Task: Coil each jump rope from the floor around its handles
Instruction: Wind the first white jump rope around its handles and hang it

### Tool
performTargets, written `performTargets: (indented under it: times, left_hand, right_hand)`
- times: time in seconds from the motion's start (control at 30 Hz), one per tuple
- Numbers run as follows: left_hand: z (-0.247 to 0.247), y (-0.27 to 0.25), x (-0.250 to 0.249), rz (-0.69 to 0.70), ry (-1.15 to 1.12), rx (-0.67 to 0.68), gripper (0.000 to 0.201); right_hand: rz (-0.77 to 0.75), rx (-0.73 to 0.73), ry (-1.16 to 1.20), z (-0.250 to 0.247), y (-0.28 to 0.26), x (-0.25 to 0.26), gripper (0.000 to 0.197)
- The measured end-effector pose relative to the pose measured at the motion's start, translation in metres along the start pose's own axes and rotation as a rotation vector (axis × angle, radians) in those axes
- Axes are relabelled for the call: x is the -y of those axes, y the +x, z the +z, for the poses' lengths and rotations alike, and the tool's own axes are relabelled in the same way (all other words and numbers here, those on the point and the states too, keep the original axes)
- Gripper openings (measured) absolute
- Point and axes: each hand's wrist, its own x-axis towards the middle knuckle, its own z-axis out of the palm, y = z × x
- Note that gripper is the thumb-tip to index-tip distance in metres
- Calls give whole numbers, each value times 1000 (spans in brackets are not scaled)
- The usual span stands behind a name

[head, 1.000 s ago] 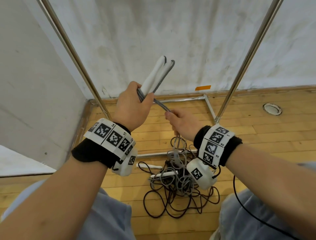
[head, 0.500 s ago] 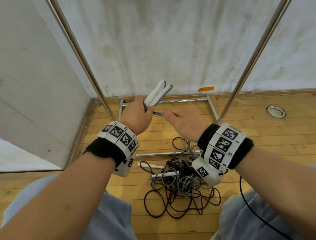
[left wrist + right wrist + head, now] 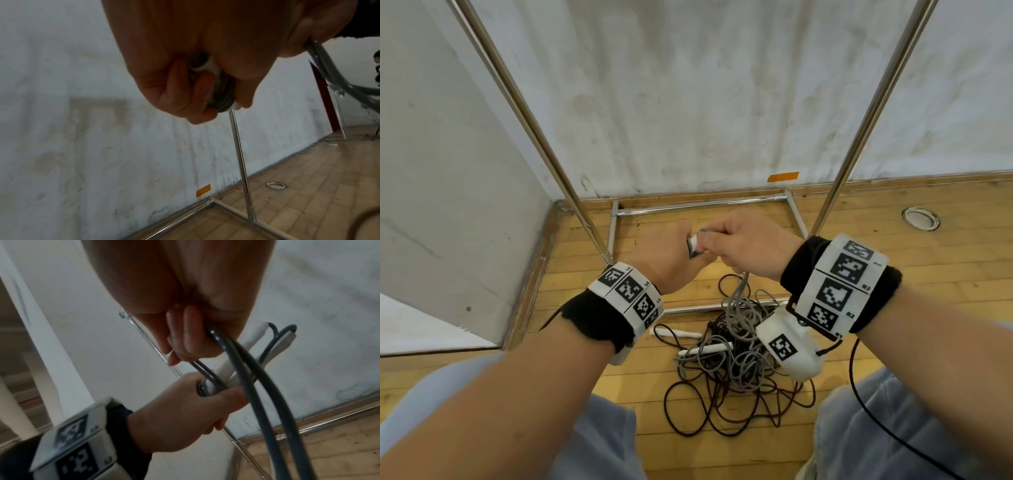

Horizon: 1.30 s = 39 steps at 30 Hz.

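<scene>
Handles (image 3: 242, 356) first: both white ones sit side by side in the left hand (image 3: 667, 260), fingers wrapped tight round their lower ends, with a few turns of grey rope (image 3: 257, 378) already lying across them. Right hand (image 3: 746, 246) is right up against the left, fingers curled and pinching that grey rope, which drops from the fist down to the floor. Down there the rest of it sits in a messy pile (image 3: 736, 363), tangled with a dark brown rope (image 3: 688, 407) and two more white handles (image 3: 705, 349) lying on the wood floor (image 3: 945, 274) between the knees, near the chrome frame (image 3: 705, 205).
</scene>
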Motion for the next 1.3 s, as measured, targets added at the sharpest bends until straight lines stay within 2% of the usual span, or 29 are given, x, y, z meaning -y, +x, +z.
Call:
performTargets:
  times: [0.1,0.17,0.3,0.47,0.53,0.63,0.77,0.83,0.93,0.97,1.03,1.1,1.17,1.23,1.3]
  left_hand:
    - [3,2,4,-125,41,-31,32]
    - [3,2,8,-176,34,-38,26]
    - [2,1,14,-228,91,-10,19]
    - [6,-4,4,-129,226,-32,16]
    - [4,-6,-1,-76,209,-30,15]
    - [-1,-12,-9,50,138,-51,14]
    - [-14,-18,-17,178,-25,-74,21]
    - [-20,-21,-17,191,-102,-100,25]
    - [-28,-26,-21,180,-213,-137,10]
    - [-30,-26,-23,173,-248,-159,14]
    - [-32,-27,-25,166,-327,-205,18]
    - [-33,-27,-25,158,-397,-236,15]
    - [-34,-26,-24,134,-433,-243,15]
    - [-35,-23,-22,92,-468,-260,15]
    - [-35,-18,-20,39,-526,-295,10]
  right_hand:
    - [-27,50,-35,2,-5,5,27]
    - [-43,26,-68,-1,-8,9,31]
    - [-93,-183,-72,-17,-3,6,42]
    - [-128,-380,-356,-26,10,-10,36]
    - [-122,-419,-454,-31,14,-15,34]
    - [-65,-443,-469,-45,20,-23,38]
    - [-26,-399,-409,-58,24,-31,45]
    - [0,-346,-341,-60,24,-34,47]
    - [6,-250,-240,-59,25,-38,47]
    - [6,-229,-195,-57,25,-40,47]
    - [58,-196,-215,-51,26,-43,44]
    - [188,-221,-263,-35,27,-41,32]
    - [154,-194,-307,-21,32,-50,22]
    - [116,-130,-200,-10,34,-52,37]
    - [126,-127,-73,-3,35,-55,48]
